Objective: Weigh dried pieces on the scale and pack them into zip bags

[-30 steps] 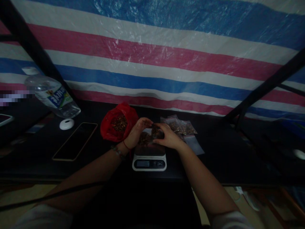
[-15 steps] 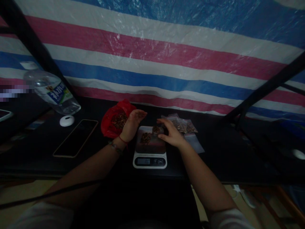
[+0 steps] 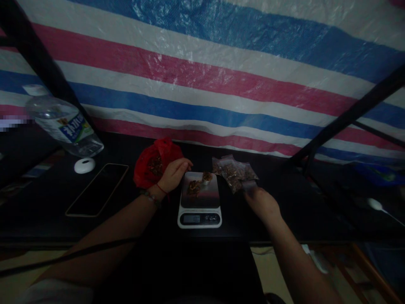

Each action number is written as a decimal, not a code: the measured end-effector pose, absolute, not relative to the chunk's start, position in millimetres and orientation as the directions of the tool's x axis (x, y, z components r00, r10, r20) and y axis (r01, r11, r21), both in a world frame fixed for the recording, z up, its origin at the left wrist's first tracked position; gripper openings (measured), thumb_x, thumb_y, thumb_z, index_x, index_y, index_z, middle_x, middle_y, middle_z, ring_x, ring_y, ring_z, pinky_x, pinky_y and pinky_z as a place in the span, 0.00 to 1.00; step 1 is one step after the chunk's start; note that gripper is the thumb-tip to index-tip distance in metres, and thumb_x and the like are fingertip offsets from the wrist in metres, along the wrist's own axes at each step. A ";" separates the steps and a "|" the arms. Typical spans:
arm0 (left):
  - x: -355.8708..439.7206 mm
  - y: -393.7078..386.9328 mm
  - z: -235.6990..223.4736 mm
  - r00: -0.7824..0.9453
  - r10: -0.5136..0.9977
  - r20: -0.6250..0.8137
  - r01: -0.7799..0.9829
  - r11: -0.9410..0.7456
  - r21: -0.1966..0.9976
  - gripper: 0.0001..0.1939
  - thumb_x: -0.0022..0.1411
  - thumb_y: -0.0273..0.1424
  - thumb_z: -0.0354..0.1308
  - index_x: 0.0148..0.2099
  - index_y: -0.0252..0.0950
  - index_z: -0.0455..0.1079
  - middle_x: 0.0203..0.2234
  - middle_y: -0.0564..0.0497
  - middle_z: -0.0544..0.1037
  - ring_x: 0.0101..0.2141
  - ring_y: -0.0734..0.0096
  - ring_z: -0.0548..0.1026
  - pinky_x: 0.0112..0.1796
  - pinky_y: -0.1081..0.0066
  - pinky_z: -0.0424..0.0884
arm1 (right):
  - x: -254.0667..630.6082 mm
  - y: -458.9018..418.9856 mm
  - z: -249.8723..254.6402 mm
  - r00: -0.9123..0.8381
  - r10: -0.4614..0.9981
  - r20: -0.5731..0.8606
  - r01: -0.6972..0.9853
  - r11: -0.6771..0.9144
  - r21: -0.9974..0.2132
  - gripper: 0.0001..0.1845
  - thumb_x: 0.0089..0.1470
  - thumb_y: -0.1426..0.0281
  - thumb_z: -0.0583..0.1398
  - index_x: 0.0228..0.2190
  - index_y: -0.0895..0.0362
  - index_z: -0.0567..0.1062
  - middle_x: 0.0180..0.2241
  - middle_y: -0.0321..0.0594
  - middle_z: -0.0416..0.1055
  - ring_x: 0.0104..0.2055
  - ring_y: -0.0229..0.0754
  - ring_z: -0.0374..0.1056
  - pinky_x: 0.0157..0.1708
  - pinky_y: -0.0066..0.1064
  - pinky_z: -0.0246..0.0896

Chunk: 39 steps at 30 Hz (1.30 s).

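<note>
A white digital kitchen scale sits before me with its display lit. On its platform lie a loose heap of brown dried bits and a small cup filled with similar bits. My left hand rests between the scale and a red plastic bag of the same material, its fingers extended and holding nothing. To the right of the scale, my right hand pinches a clear zip bag; its fingertips are partly hidden. Filled zip bags lie just beyond that hand.
At the left are a phone, a white earbud case and a large clear bottle. A striped plastic sheet hangs behind the black table. Dark slanted bars stand at both sides. A white cable lies far right.
My right hand has left the cup on the scale and moved right, taking hold of the flat zip bag. My left hand has lowered slightly beside the scale. The view has shifted a little.
</note>
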State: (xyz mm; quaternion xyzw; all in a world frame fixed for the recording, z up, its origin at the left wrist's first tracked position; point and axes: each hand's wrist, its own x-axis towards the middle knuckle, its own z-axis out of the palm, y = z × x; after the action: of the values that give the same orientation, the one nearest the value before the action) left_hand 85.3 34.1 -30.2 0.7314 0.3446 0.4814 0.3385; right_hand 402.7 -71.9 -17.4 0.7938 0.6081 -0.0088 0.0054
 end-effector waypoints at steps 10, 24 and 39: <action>87.5 33.8 -35.5 0.288 0.844 0.452 0.186 -0.512 0.838 0.22 0.66 0.43 0.42 0.33 0.34 0.71 0.23 0.51 0.72 0.25 0.72 0.70 0.28 0.73 0.65 | 404.9 -86.9 -27.1 0.232 0.973 -0.003 0.972 -0.232 -0.027 0.18 0.60 0.67 0.48 0.31 0.58 0.76 0.30 0.48 0.76 0.31 0.45 0.73 0.30 0.31 0.60; 87.8 36.2 -36.4 0.231 0.890 0.393 -0.054 -0.392 0.918 0.17 0.60 0.42 0.54 0.41 0.34 0.73 0.25 0.51 0.73 0.23 0.76 0.67 0.25 0.75 0.64 | 347.8 -44.1 33.9 -0.136 0.921 0.364 0.519 0.379 -0.766 0.13 0.56 0.61 0.56 0.35 0.55 0.77 0.29 0.38 0.75 0.30 0.41 0.70 0.32 0.31 0.65; 82.8 26.5 -19.4 0.291 0.848 0.443 -0.006 -0.461 0.887 0.17 0.55 0.44 0.59 0.34 0.34 0.74 0.22 0.51 0.75 0.22 0.75 0.70 0.23 0.74 0.66 | 290.9 27.5 44.9 -0.474 0.847 0.241 0.539 0.496 -0.681 0.08 0.52 0.67 0.60 0.33 0.55 0.79 0.29 0.35 0.76 0.29 0.36 0.69 0.31 0.28 0.61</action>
State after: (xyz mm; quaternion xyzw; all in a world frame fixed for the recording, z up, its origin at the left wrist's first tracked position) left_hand 82.8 26.5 -19.4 0.6858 0.3072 0.5102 0.4184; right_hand 290.9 27.5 44.9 0.4248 0.8156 -0.2678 -0.2874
